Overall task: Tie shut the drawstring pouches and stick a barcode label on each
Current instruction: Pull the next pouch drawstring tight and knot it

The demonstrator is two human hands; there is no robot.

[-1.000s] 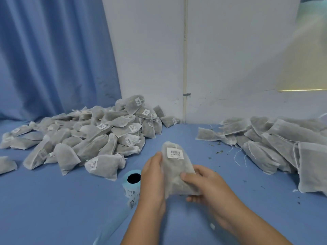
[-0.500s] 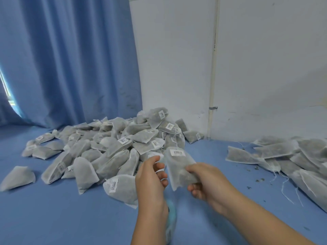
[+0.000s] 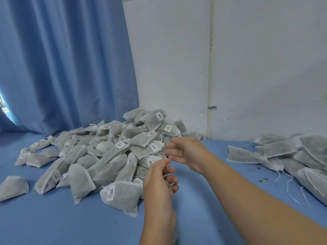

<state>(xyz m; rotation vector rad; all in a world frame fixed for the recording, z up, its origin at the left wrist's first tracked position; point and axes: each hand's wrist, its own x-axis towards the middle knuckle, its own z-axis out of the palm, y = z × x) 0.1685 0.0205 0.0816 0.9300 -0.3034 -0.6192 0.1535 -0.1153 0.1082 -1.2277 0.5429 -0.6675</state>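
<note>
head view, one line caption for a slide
Empty left hand and right hand hover beside the labelled pouch pile; unlabelled pouches lie at right

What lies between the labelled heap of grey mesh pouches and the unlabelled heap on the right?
Head view: bare blue table cover, with the left hand and right hand over it; dark crumbs lie beside the unlabelled heap.

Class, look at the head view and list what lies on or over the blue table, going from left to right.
In order: lone pouch → labelled pile → left hand → right hand → unlabelled pile with loose strings.
</note>
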